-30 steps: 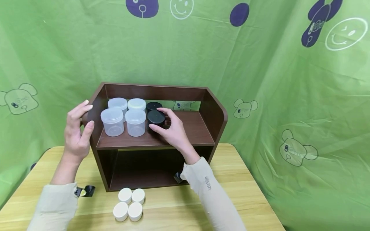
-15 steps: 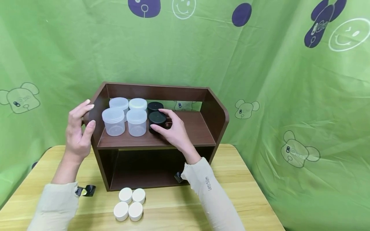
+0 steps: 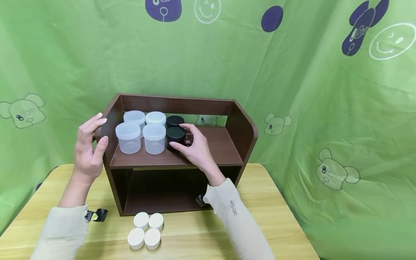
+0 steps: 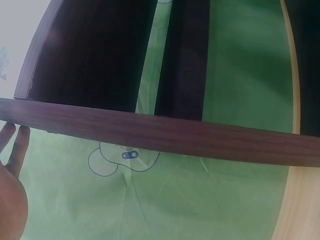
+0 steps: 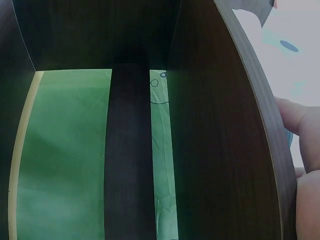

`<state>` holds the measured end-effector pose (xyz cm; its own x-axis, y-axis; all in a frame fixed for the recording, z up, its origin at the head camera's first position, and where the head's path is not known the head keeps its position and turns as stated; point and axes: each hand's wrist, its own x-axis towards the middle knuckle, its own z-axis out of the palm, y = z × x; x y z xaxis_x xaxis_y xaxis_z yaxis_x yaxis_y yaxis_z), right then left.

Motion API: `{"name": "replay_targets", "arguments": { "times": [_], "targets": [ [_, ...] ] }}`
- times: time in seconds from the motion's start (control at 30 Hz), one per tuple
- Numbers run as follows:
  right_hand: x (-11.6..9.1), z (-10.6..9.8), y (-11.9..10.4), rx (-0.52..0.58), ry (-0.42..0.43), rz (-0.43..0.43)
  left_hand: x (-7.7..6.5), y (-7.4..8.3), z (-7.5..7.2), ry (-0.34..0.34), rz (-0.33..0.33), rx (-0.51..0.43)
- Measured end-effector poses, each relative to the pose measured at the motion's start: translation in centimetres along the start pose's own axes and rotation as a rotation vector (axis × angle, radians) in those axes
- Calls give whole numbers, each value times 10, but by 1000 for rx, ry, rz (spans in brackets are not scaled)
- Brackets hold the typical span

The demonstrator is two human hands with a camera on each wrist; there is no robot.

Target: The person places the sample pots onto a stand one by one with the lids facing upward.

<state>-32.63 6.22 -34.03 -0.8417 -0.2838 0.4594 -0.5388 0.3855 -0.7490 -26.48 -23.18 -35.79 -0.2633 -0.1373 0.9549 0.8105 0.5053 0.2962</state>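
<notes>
Now the right hand (image 3: pixel 196 146) has its thumb in front and its fingers behind a black jar (image 3: pixel 176 135), so that grip is holding the jar. The jar stands up straight on the top board of a brown wooden shelf (image 3: pixel 242 133), and part of it is tucked behind the hand. Just behind it is a second black jar (image 3: pixel 175 120), with a flat round top too. To the left of the black jars are four see-through jars (image 3: pixel 129 140), two in front and two at the back, close together like little neighbours. The left hand (image 3: pixel 88 148) is at the left side of the shelf, with its fingertips touching the wood. Its grip is wide, with the thumb well away from the long fingers. From the left wrist you can see two fingers reach up to the edge of the dark wood. From the right wrist you look under the top board, and only a bit of the hand peeks out past the edge (the jar is hidden in that one). Both arms wear pale sleeves (image 3: pixel 238 220). Down on the yellow wood worktop (image 3: pixel 260 206), in front of the shelf, sit four small round white pots (image 3: pixel 152 237), bunched up together. Behind it all hangs a green cloth (image 3: pixel 221 61) with bear heads and smiley faces on it.
</notes>
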Motion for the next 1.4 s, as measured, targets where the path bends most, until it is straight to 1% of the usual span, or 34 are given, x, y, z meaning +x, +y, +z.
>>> {"name": "replay_targets", "arguments": {
  "times": [0.23, 0.77, 0.9, 1.07, 1.13, 1.2, 1.4],
  "targets": [
    [-1, 0, 1, 3, 7, 0, -3, -3, 1, -4, -3, -6],
    [-1, -1, 0, 12, -6, -13, -1, -3, 1, -5, -6, 0],
    [-3, -3, 0, 50, 10, -47, -1, -1, 0, 0, -10, -7],
    [-8, -5, 0, 116, 93, -134, -1, 2, 1, 6, -6, -13],
    [-12, -7, -2, 124, 111, -157, 0, 3, 1, 8, -2, -14],
    [-17, -10, -5, 117, 112, -170, 1, 4, 1, 10, 1, -11],
    [-36, -15, -13, 74, 72, -207, 2, 6, 2, 13, 1, -10]
  ]
}}
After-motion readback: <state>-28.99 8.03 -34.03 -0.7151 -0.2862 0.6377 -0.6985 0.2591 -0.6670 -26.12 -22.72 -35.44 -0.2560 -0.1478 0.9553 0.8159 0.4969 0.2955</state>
